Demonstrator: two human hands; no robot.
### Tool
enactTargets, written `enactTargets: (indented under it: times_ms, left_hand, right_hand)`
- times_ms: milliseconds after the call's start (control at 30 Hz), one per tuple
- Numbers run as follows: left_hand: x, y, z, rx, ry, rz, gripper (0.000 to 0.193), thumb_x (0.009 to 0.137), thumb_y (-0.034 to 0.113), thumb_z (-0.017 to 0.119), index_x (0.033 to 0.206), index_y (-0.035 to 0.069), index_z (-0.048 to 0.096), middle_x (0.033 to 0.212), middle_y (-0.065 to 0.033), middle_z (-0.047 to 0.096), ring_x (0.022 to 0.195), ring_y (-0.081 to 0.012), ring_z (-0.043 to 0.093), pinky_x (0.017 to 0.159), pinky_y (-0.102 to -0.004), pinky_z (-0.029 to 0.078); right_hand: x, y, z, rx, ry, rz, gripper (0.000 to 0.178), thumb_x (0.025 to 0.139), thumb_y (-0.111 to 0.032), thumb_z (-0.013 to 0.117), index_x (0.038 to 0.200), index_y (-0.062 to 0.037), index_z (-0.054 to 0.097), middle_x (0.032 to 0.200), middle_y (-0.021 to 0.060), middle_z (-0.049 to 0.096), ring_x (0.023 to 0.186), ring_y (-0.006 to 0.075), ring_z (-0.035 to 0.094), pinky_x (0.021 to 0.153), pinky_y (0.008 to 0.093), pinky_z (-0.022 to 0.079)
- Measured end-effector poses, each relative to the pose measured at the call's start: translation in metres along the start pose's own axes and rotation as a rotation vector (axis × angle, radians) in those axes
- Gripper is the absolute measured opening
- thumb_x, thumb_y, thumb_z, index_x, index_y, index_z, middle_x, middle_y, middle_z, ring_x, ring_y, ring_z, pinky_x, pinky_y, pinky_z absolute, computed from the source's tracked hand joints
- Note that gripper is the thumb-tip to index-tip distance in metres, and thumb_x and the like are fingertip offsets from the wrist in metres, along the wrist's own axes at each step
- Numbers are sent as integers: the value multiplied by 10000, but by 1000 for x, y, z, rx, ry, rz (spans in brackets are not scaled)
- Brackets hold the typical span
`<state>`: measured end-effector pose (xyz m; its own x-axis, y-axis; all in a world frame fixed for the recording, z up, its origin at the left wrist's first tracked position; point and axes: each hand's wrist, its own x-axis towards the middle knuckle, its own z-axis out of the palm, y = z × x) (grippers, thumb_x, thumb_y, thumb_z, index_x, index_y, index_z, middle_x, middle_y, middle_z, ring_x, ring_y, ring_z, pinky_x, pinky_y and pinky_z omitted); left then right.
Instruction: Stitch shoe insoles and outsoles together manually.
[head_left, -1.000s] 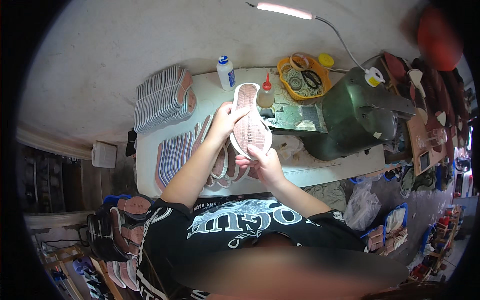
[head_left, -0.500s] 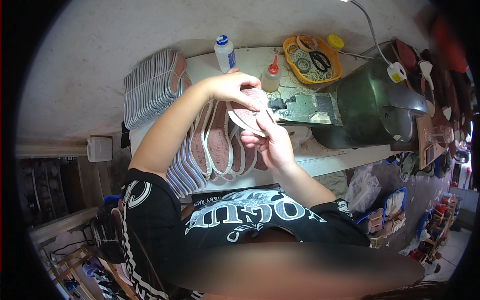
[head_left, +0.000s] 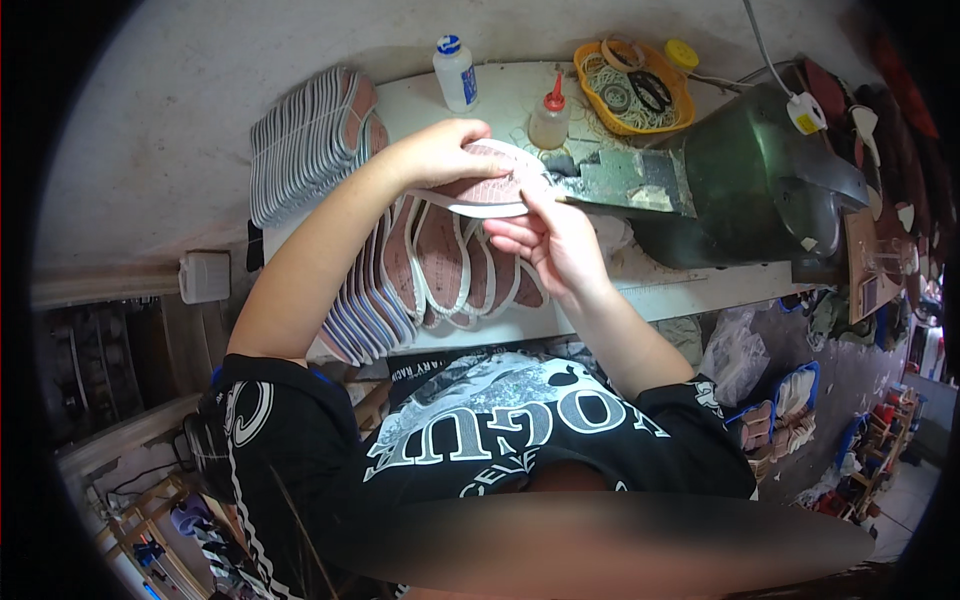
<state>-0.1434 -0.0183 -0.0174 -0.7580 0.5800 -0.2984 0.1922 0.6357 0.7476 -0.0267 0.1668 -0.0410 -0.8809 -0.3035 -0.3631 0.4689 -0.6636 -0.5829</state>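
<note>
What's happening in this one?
A person has a pink, white-edged sole in both hands: the left hand grips its far side, and the right hand is at its right end. That end is right by the green machine; whether they touch is unclear. More soles lie on the table, with a tied stack at the left.
</note>
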Motion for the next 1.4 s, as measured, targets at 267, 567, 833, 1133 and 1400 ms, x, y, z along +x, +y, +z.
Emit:
enactTargets:
  times_ms: [267, 567, 833, 1133, 1400]
  left_hand:
    - [-19, 10, 20, -98, 48, -304, 585, 718, 499, 724, 918, -49, 676, 801, -109, 655, 665, -173, 602, 585, -300, 480]
    - [-45, 51, 47, -290, 143, -434, 641, 753, 539, 665, 890, -87, 662, 766, -183, 671, 625, -225, 667, 506, -329, 550]
    - [-59, 49, 50, -572, 55, -371, 416, 746, 387, 747, 919, 15, 674, 748, -94, 674, 553, -113, 623, 488, -219, 485]
    - [-45, 31, 55, -637, 184, -365, 444, 736, 417, 752, 877, 3, 669, 618, -59, 632, 464, -83, 551, 420, -196, 425]
    - [-29, 21, 39, -641, 238, -309, 444, 732, 438, 748, 792, 5, 671, 540, -32, 585, 430, -65, 512, 404, -187, 403]
  right_hand:
    - [-3, -11, -3, -234, 64, -51, 263, 870, -223, 620, 1018, -8, 586, 898, 90, 651, 689, 163, 648, 625, 268, 548]
    - [-26, 4, -34, -578, -104, 88, 299, 837, -291, 684, 998, -48, 619, 860, 34, 659, 671, 78, 620, 613, 208, 496]
    - [-11, -19, -41, -623, -65, -89, 236, 845, -250, 675, 921, -28, 658, 778, 2, 652, 609, 30, 576, 556, 153, 438]
    - [-58, 1, -57, -635, -201, 326, 313, 874, -256, 628, 1007, 27, 613, 880, 131, 668, 751, 172, 655, 661, 275, 532]
    - [-59, 41, -49, -293, -173, -10, 322, 926, -241, 528, 1040, 53, 594, 926, 197, 671, 786, 238, 685, 711, 337, 549]
